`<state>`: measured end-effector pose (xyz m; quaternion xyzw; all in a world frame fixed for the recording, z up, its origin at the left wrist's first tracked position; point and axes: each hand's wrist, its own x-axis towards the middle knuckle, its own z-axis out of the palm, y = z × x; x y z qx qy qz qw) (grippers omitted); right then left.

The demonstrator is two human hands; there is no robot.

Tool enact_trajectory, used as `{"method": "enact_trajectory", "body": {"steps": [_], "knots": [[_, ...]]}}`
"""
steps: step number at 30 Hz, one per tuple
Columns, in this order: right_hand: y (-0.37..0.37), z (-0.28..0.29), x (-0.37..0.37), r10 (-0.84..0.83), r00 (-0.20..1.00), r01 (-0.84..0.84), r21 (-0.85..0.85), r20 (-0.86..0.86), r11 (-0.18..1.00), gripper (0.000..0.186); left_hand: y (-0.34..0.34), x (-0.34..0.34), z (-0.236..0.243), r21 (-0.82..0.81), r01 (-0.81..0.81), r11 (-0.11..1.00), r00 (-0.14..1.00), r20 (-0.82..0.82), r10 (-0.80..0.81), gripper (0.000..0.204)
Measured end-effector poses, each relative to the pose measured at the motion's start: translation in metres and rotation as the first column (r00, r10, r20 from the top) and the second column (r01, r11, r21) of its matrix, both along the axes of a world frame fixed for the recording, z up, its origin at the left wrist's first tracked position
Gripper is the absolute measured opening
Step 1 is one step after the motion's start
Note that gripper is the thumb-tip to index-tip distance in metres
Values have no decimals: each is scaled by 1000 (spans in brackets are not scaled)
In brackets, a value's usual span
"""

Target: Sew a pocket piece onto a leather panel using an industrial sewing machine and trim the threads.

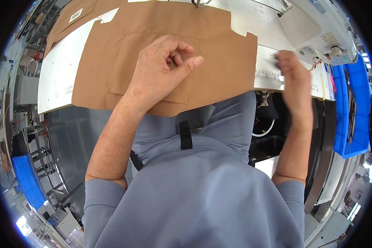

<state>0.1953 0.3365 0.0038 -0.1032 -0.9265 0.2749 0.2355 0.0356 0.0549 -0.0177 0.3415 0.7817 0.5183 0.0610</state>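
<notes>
A brown fabric piece [219, 62] with a stitched square pocket and notched upper corners lies across the white worktable, its lower edge over my lap. My left hand [161, 70] is just over the pocket, fingers loosely curled and thumb apart, with nothing visible in it. To the right of the fabric, above a ruler strip [266, 75], my right hand [293, 76] is blurred, its fingers closed around a small dark object that I cannot make out.
Another brown piece [64, 31] with a label lies at upper left. A white sewing machine [316, 27] stands at upper right, with its foot area behind the fabric. A blue bin [355, 140] is at right, another [29, 180] at lower left.
</notes>
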Motion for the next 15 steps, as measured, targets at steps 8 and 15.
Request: {"method": "enact_trajectory", "body": {"steps": [8,15], "knots": [[-89,1,-36,336,940,-339,83,53,937,20,3,-4,-2,-68,40,997,995,-92,-46,9],[-91,-12,-51,304,953,-303,140,20,943,26,0,-1,-4,7,12,1000,999,-53,-11,6]]}}
